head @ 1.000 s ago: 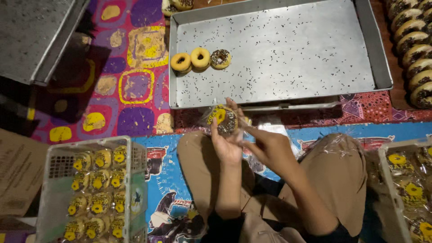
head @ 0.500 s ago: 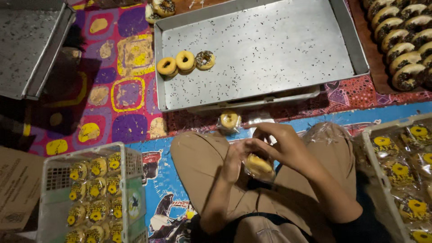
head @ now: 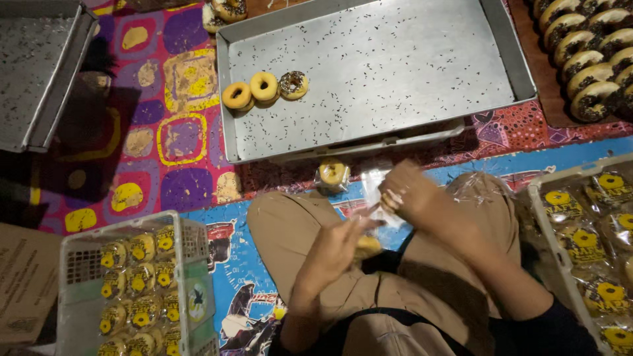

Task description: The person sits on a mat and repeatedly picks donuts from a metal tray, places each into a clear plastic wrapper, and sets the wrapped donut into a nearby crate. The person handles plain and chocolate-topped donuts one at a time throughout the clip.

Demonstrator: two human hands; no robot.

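The left hand (head: 336,247) is loosely cupped around a yellow doughnut (head: 366,246) over the lap, fingers half spread. The right hand (head: 403,192) pinches a clear plastic bag (head: 373,184) just above it. Both are blurred, so the exact grip is hard to tell. A wrapped doughnut (head: 331,174) lies on the mat (head: 198,165) by the knee, below the metal tray (head: 395,72) with three bare doughnuts (head: 264,87). A basket (head: 191,264) of wrapped ones stands left. With so loose a hold, the doughnut could slip onto the lap, or its glaze smear the bag.
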